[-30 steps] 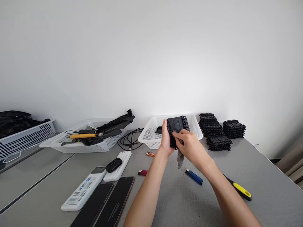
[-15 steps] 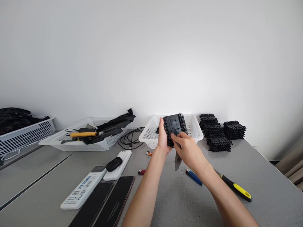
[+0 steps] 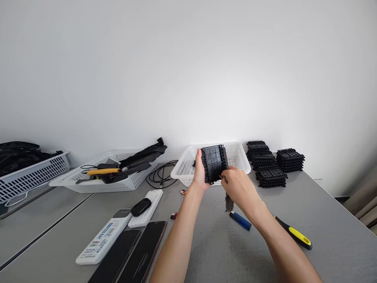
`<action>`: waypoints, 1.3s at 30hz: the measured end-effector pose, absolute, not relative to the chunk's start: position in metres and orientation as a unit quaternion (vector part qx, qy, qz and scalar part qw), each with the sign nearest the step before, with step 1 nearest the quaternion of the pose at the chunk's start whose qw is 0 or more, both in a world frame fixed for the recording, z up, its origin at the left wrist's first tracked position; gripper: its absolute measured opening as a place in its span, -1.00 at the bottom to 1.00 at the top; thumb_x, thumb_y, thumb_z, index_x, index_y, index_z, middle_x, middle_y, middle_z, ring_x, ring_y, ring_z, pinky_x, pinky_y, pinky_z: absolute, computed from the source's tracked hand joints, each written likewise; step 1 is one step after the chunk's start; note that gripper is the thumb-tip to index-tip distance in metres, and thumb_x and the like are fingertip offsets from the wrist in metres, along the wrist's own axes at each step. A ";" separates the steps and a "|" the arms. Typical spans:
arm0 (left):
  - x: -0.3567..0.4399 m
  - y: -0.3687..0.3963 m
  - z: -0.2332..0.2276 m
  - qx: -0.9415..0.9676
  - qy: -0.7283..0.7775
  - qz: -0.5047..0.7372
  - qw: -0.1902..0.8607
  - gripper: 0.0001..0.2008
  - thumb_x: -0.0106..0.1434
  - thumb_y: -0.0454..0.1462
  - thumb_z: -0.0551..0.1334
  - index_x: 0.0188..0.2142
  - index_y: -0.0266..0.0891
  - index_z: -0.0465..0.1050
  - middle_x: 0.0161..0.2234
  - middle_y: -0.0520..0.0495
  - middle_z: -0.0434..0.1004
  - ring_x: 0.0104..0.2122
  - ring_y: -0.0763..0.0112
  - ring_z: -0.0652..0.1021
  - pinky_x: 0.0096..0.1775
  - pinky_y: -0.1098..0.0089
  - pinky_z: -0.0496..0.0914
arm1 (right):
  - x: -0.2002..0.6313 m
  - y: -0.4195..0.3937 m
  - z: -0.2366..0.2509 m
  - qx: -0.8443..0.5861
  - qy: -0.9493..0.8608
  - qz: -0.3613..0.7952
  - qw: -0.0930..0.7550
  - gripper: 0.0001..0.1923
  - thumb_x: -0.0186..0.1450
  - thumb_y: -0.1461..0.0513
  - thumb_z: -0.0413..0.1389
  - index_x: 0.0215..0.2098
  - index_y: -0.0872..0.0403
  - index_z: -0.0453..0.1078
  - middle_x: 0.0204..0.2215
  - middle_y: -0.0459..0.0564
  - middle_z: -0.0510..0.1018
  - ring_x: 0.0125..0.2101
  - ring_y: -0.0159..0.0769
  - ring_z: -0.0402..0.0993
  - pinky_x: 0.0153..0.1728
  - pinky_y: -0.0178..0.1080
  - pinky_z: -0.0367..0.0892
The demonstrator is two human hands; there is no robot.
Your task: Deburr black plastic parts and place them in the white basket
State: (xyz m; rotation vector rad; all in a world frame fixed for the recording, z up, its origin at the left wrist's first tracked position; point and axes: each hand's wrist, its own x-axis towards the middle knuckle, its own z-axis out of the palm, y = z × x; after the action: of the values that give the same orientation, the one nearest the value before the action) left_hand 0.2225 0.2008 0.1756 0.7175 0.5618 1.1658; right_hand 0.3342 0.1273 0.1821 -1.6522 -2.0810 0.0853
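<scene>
Both hands meet at the middle of the view, raised just above the grey, finely textured surface (image 3: 324, 204). The left hand (image 3: 199, 175) has its grip clenched on the left edge of a black, flat, rectangular plastic panel with toothed, ribbed side edges (image 3: 214, 162), holding it upright in front of a white perforated plastic basket (image 3: 240, 159) at about twelve o'clock from the hands. The right hand (image 3: 240, 188) pinches the panel's lower right corner with its fingertips, and a small grey scrap of cloth-like material (image 3: 229, 203) hangs beneath that hand; how it is held cannot be told. As for progress, three neat stacks of the same black toothed panels (image 3: 272, 163) stand at two o'clock, just right of the basket, so much of the work looks done, while a dark piece showing in the basket behind the left hand suggests a little remains. At five o'clock lie a blue plastic lighter (image 3: 240, 220) and a black-and-yellow handled tool (image 3: 293, 232). At eight o'clock sit two glossy dark phones (image 3: 138, 251), a white ribbed power bank (image 3: 145, 202) and a white labelled device (image 3: 103, 239). At ten o'clock a second white mesh tray (image 3: 88, 182) holds matte black parts.
</scene>
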 end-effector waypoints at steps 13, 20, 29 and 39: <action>0.235 0.192 0.169 0.343 0.225 0.484 0.773 -0.38 0.24 0.19 0.05 -0.01 -0.19 0.52 -0.19 -0.16 0.65 -0.11 0.13 0.60 -0.12 0.24 0.50 | 0.348 0.130 0.191 -0.454 -0.624 0.101 0.628 -0.70 0.36 0.26 0.01 -0.03 0.11 0.51 -0.26 0.04 0.59 -0.32 -0.26 0.50 -0.30 -0.26 0.37; 0.243 0.185 0.167 0.350 0.210 0.544 0.733 -0.55 0.29 0.04 0.15 -0.09 -0.23 0.55 -0.26 -0.13 0.65 -0.10 0.20 0.60 -0.06 0.32 0.46 | 0.334 0.128 0.184 -0.452 -0.647 0.086 0.608 -0.67 0.38 0.29 -0.01 0.03 0.12 0.49 -0.28 0.07 0.56 -0.37 -0.30 0.47 -0.36 -0.28 0.34; 0.231 0.183 0.181 0.320 0.214 0.546 0.744 -0.35 0.23 0.22 0.04 -0.14 -0.27 0.58 -0.27 -0.16 0.65 -0.17 0.15 0.62 -0.12 0.28 0.48 | 0.328 0.127 0.179 -0.449 -0.751 0.096 0.474 -0.68 0.35 0.39 -0.04 -0.07 0.14 0.52 -0.38 0.01 0.46 -0.43 -0.32 0.43 -0.41 -0.30 0.28; 0.220 0.196 0.179 0.320 0.217 0.530 0.755 -0.35 0.23 0.20 0.05 -0.06 -0.25 0.54 -0.21 -0.19 0.65 -0.17 0.15 0.61 -0.12 0.25 0.48 | 0.336 0.117 0.188 -0.456 -0.791 0.118 0.390 -0.71 0.19 0.45 0.00 -0.43 0.10 0.55 -0.51 -0.05 0.48 -0.49 -0.33 0.42 -0.45 -0.32 0.21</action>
State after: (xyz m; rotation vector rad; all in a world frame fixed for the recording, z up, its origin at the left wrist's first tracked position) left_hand 0.2196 0.1961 0.1791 0.6976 0.4727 1.1553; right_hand 0.3364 0.1174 0.1876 -1.1602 -2.0108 0.3005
